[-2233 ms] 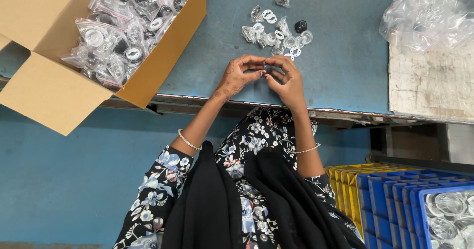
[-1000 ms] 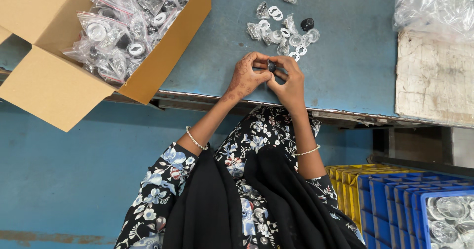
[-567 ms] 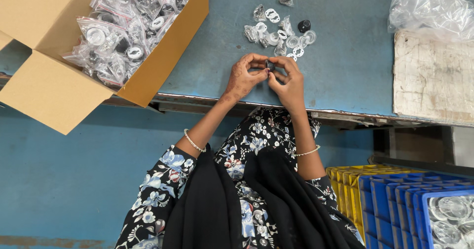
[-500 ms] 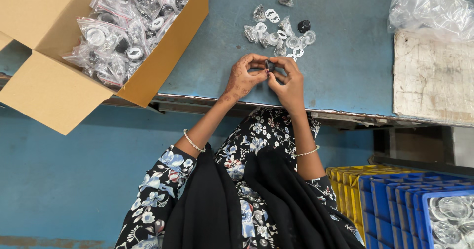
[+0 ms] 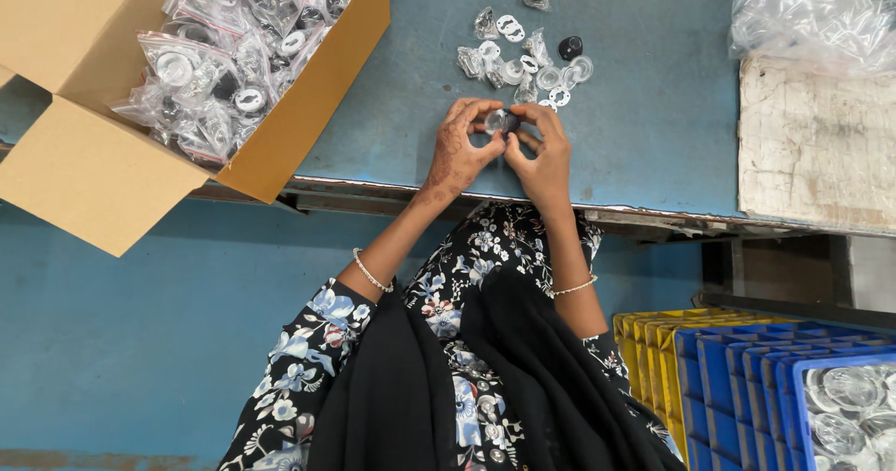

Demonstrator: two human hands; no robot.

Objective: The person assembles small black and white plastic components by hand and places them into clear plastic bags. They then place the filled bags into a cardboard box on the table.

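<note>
Here, at the bench, noted largest first:

- Blue table [image 5: 653, 135]: the work surface; both hands rest over its near part, just inside the front edge.
- Cardboard box [image 5: 103, 177]: open, overhanging the table's left end, filled with clear bagged parts [image 5: 233, 51].
- Loose pile of small parts [image 5: 527, 60]: clear discs, white rings and one black cap, just beyond the hands, not touching them.
- Left hand [image 5: 459, 154] and right hand [image 5: 543, 158]: fingertips meet, pinched narrowly from both sides on one small clear round piece [image 5: 497, 121].
- The piece: held just above the table, between hands and pile. It looks roughly round, so I cannot tell a long axis or which way it faces.
- Risk, as a judgement: the piece is small, smooth and held only at the fingertips; uneven pressure could pop it loose, and it could roll into the pile or off the nearby front edge.
</note>
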